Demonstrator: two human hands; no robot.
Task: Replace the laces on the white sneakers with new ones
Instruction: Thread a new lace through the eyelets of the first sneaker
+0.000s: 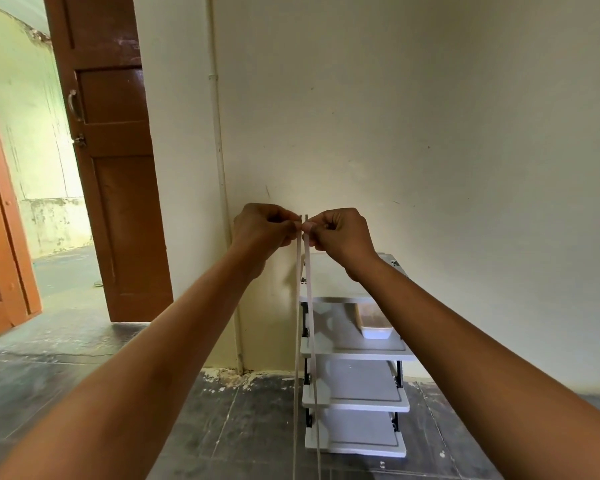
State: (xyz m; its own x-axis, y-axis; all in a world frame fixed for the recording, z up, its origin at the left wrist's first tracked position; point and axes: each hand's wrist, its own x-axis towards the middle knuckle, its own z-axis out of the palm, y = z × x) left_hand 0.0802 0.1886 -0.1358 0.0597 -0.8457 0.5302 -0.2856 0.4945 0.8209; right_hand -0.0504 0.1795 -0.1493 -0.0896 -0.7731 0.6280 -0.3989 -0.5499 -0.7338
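Both arms are stretched out in front of me at chest height. My left hand (262, 228) pinches one end of a flat white lace (297, 306) between thumb and fingers. My right hand (338, 233) pinches the other end (309, 306) right beside it. The two tips stand side by side just above my fingers. Both strands hang straight down, close together, and run out of the bottom of the frame. No sneaker is in view.
A white shelf rack (357, 348) with several tiers stands against the cream wall ahead; a white tray (374, 325) sits on its second tier. A brown wooden door (108, 161) stands open at the left. The floor is dark tile.
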